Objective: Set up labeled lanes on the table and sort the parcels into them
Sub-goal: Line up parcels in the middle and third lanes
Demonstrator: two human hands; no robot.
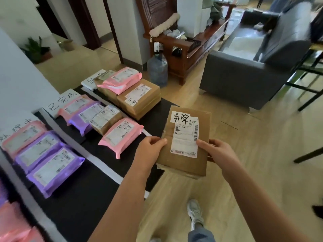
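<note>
Beside the black worktop [90, 180], left grip [151, 145] and right grip [215, 149] clamp a flat brown cardboard parcel [187, 165] mid-sort, likely needing placement on the far brown-box stack [139, 103].

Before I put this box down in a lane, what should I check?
1. Grip: left hand and right hand both hold the box: ok.
2. Handwritten tag on the box is readable: ok.
3. Matching lane: the stacked box in the far lane bears the same handwritten characters: ok.
4. Far lane's sign fully readable: not ok, pink parcels cover part of it.
5. Bare spot left in that lane: cannot tell, the stacks fill most of it.
</note>
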